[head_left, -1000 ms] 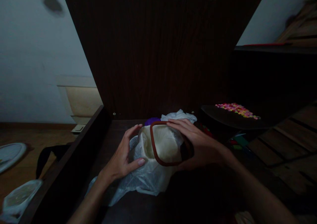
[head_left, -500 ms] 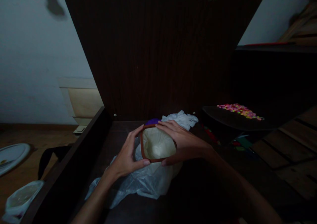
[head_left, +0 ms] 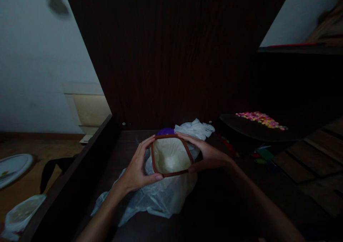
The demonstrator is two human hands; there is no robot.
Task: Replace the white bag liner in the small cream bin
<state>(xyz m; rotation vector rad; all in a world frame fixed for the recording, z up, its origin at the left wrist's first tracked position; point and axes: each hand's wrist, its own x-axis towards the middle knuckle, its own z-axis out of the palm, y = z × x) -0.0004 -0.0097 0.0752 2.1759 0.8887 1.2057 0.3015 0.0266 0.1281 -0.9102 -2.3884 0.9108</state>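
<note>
Brown rim [head_left: 175, 174]: framing the mouth of the lined container [head_left: 170, 154], right between your hands.
Left hand [head_left: 136, 167]: you've got the left side, fingers at the far corner, thumb on the near edge.
Right hand [head_left: 207, 152]: your fingers grip the far edge, thumb at the near right corner.
Translucent bag [head_left: 160, 195]: fanning out below, loose end under your left forearm.
Leftward room: dark surface [head_left: 122, 151] runs out to the raised side board [head_left: 75, 170].
Far side: white bag [head_left: 195, 128] and purple item [head_left: 165, 131] crowd your reach by the tall panel [head_left: 171, 56].
</note>
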